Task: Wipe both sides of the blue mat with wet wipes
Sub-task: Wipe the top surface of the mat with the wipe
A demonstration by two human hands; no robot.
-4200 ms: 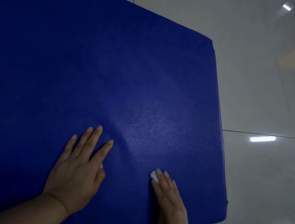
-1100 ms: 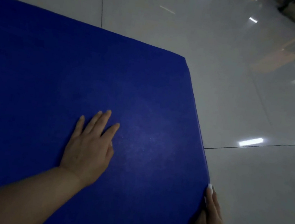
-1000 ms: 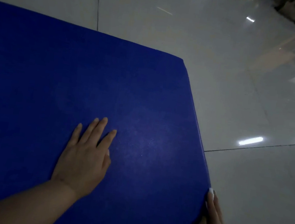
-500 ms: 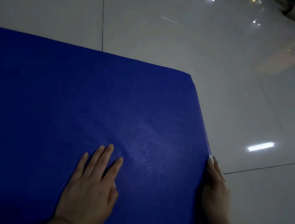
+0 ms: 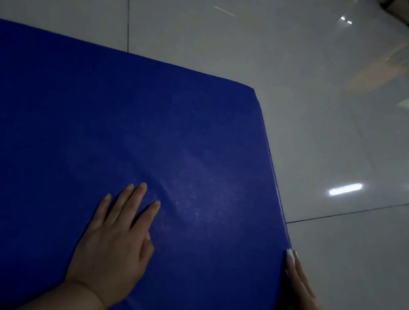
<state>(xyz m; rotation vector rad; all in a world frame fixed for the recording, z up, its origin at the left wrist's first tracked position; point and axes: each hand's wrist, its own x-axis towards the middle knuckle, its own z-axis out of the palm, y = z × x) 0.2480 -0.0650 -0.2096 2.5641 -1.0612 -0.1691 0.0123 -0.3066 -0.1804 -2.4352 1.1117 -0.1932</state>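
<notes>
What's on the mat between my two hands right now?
Nothing: in the head view, bare blue mat runs from the left hand to the right hand at its edge.

We see mat on tiled floor. Left hand flat on mat, well in from its right edge. Right hand right of left hand, against mat's right edge, wipe at its fingertips. Floor beyond and right of both hands.

One head-worn view looks forward and steeply down, close over the blue mat and glossy floor.
</notes>
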